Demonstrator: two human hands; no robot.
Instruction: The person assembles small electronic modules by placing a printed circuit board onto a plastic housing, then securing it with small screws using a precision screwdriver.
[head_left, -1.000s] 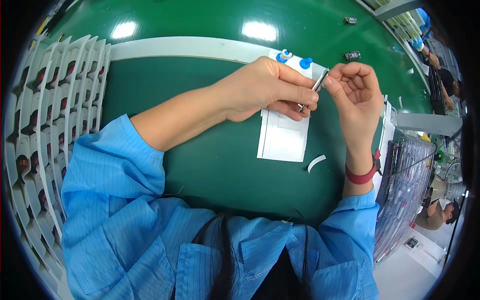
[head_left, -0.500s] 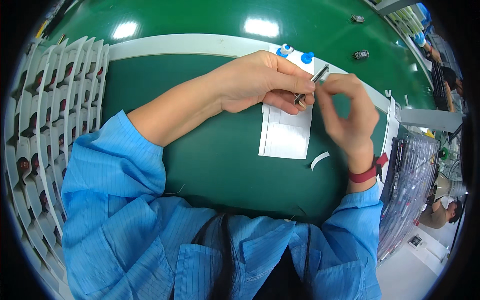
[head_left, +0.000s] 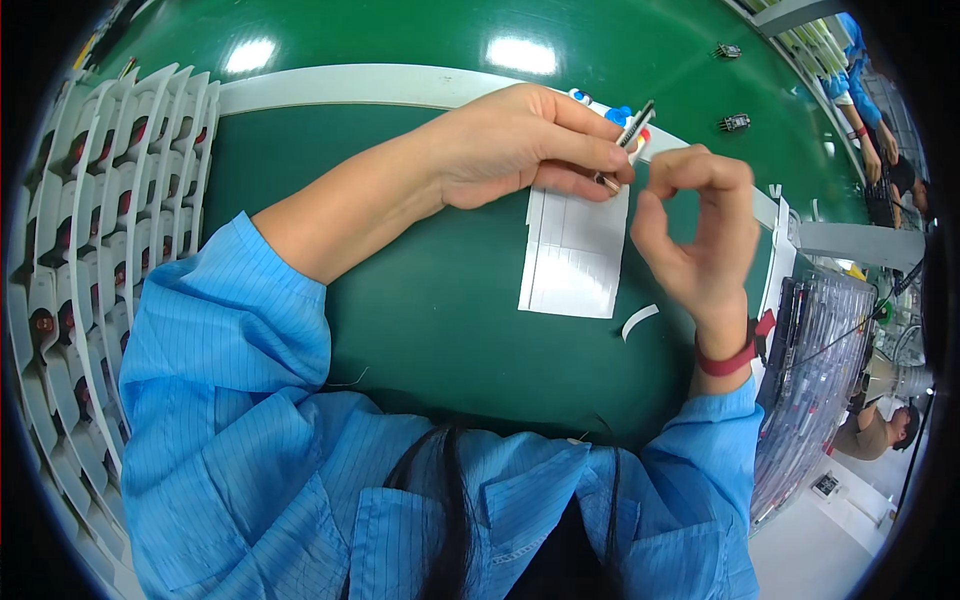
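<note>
My left hand (head_left: 545, 145) reaches over the far part of the mat and is closed on a small, thin circuit-board-like part (head_left: 636, 124). The part is dark and silvery, tilted up to the right; its lower end lies between my fingertips. Just to its right, my right hand (head_left: 700, 215) is raised with thumb and forefinger curled together in a pinch. Whatever that pinch holds, if anything, is too small to make out. Beneath my left hand lies a white sheet (head_left: 572, 255). Behind the part are blue caps (head_left: 618, 115) and a small red and yellow spot.
A curved white strip (head_left: 640, 321) lies on the green mat (head_left: 450, 330). White racks of small parts (head_left: 120, 220) stand left, clear plastic trays (head_left: 815, 370) right. Beyond the white rail (head_left: 400, 87), small electronic modules (head_left: 735, 122) sit on a green surface. Other people work at far right.
My left hand has lifted slightly away with the part, and my right hand has drawn a little apart from it. The modules beyond the rail have shifted slightly right and nearer.
</note>
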